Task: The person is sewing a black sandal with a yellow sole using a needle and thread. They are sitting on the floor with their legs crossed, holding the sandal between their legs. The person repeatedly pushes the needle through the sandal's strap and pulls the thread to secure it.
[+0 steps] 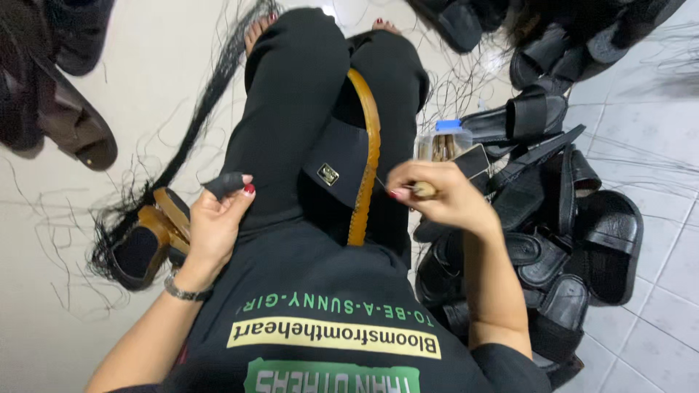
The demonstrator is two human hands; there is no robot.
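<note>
A black sandal with a tan stitched sole edge lies on the lap, the right hand at 3 o'clock pinching a wooden-handled awl, the left hand at 9 o'clock clamped on a soft black strap piece.

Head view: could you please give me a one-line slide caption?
Seated person's right hand works a wooden-handled tool at a tan-edged black sandal on the lap.
</note>
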